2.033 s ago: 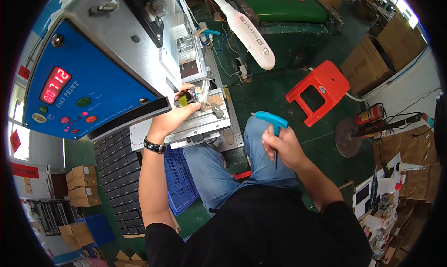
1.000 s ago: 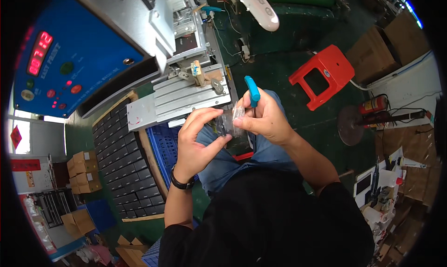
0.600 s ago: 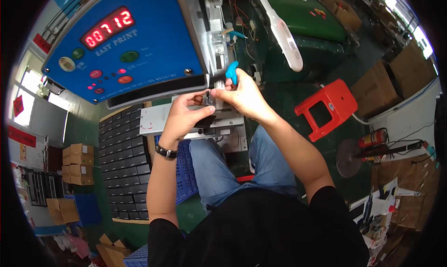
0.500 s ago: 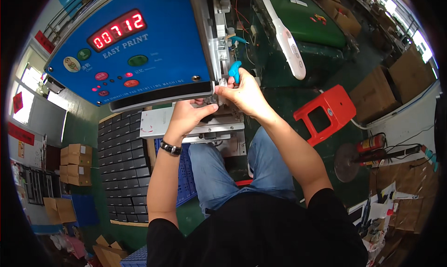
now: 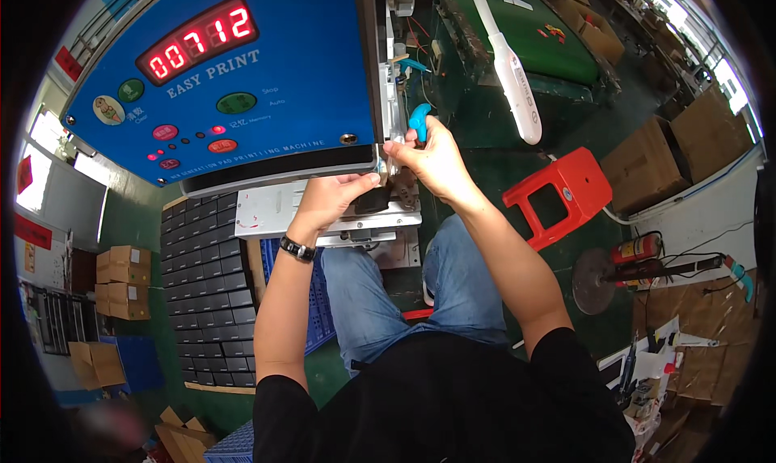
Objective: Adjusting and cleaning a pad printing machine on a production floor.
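Observation:
Both my hands meet under the lower right corner of a machine's blue panel (image 5: 299, 67). My left hand (image 5: 327, 200), wearing a dark wristband, is closed with thumb against fingers; what it grips is hidden. My right hand (image 5: 436, 164) pinches at a small clear piece (image 5: 394, 161) between the two hands, though its shape is hard to make out. A bright blue curved piece (image 5: 419, 117) shows at the right hand's curled fingers; I cannot tell whether it is held. Just below the hands is a black part (image 5: 373, 201) on the machine's metal base (image 5: 267, 208).
Rows of black boxes (image 5: 206, 301) are on the floor at left, beside a blue crate (image 5: 320, 309). A red plastic stool (image 5: 578, 184) stands at right. A white wand-shaped lamp (image 5: 517, 91) hangs over a green-topped table (image 5: 558, 47). Farther right are cartons (image 5: 647, 160) and a fire extinguisher (image 5: 638, 249).
The view has shifted slightly, with the panel now reaching a little farther right. Both hands stay close together at the same spot, the right fingers slightly shifted. The panel's lit display is unchanged.

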Demonstrator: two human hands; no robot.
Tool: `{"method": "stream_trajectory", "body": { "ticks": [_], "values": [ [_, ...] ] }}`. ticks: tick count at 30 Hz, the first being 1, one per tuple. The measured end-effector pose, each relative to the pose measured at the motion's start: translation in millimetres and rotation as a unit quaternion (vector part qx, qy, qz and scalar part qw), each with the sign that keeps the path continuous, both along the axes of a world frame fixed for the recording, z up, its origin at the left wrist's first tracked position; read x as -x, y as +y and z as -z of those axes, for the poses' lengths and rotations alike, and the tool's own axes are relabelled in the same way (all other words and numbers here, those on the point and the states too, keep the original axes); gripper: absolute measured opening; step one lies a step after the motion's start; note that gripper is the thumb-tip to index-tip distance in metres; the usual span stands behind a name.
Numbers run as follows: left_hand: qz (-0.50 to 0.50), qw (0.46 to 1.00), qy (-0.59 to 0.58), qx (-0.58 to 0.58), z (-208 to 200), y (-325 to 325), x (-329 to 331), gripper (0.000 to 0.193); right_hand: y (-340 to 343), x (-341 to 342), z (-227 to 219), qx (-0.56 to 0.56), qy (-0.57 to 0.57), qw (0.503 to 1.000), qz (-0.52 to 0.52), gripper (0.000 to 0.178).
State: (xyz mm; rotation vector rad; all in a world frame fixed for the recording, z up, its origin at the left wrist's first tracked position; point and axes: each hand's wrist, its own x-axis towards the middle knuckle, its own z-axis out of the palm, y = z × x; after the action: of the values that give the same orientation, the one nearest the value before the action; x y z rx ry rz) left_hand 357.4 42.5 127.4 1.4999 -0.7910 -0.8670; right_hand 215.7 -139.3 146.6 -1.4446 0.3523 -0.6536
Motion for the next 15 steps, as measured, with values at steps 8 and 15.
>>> {"method": "stream_trajectory", "body": {
  "ticks": [8,15],
  "values": [
    [0.034,0.999,-0.035,-0.004,6.5,2.1,-12.4,0.057,-6.4,13.6,4.2,0.075,0.061,0.993,0.067,0.04],
    [-0.029,0.995,0.029,0.086,25.8,16.3,6.5,0.051,-4.2,110.3,-21.5,0.008,0.082,0.995,0.049,0.029]
  ]
}}
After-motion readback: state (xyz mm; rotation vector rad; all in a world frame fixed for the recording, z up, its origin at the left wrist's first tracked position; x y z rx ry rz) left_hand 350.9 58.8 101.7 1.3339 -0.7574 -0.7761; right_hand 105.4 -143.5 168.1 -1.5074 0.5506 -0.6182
